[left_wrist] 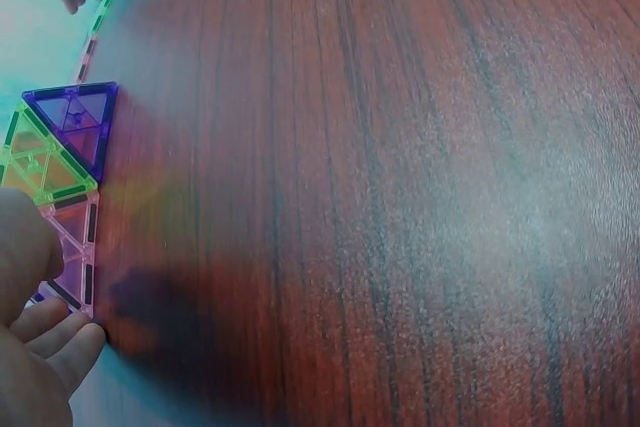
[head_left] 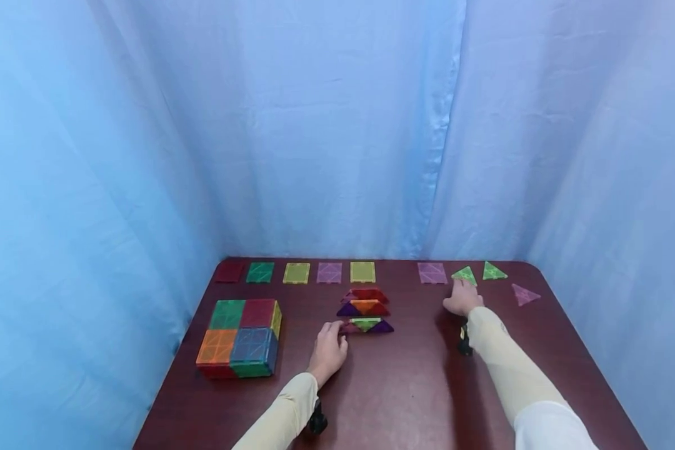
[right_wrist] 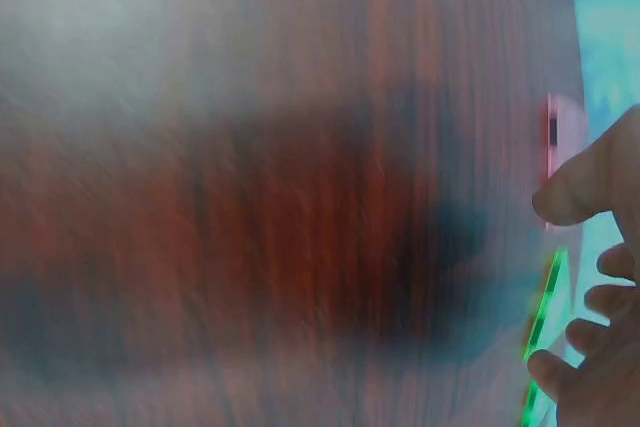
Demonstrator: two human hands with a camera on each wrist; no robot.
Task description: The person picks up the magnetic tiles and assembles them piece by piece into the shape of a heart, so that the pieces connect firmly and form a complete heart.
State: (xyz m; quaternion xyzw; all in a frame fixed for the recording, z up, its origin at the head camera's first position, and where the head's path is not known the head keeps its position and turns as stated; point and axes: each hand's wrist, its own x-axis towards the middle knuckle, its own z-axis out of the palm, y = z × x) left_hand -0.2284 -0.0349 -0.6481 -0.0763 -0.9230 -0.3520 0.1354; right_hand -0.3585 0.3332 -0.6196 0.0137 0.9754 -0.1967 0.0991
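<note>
My left hand (head_left: 327,353) grips the left end of the nearest row of upright magnetic tiles, at a pink triangle tile (left_wrist: 75,222). Beside that tile stand a green triangle tile (left_wrist: 40,162) and a purple triangle tile (head_left: 382,327). Behind this row are two more, one with an orange triangle tile (head_left: 365,306) in its middle and one with red tiles (head_left: 369,294). At the back right, my right hand (head_left: 462,299) reaches over the near edge of a flat green triangle tile (head_left: 464,274), thumb spread from loosely bent fingers.
A box built of coloured square tiles (head_left: 253,340) stands at the left. Several flat square tiles line the back edge, among them a yellow one (head_left: 362,272) and a lilac one (head_left: 432,273). Another green triangle (head_left: 494,270) and a pink triangle (head_left: 524,294) lie at the right.
</note>
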